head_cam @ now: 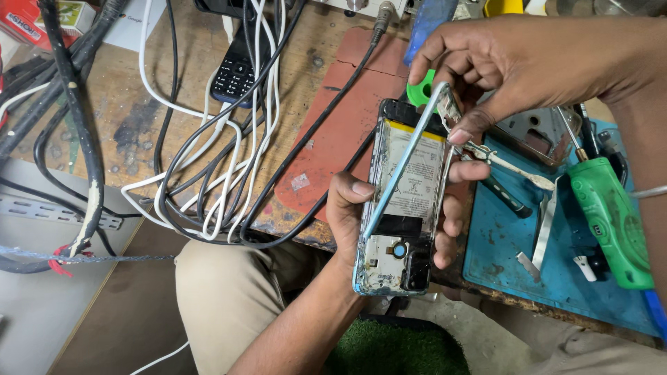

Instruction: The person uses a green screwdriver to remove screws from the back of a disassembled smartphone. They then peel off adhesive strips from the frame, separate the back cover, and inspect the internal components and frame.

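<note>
Head view: the left hand (pixel 354 208) grips an opened phone (pixel 406 208) above the tabletop (pixel 139 104) edge, while the right hand (pixel 500 66) pinches its back cover (pixel 406 163), lifted at one side. The step seems cover removal; next needs a gentle, even pull.

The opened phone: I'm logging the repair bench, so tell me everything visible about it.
The opened phone has its back off, showing a pale battery with a yellow top edge, dark strips and a round part near the bottom. Its frame is light blue. The left hand cradles it upright over the bench edge, while the right hand lifts a thin, light blue panel from its top, hinged open diagonally.
</note>
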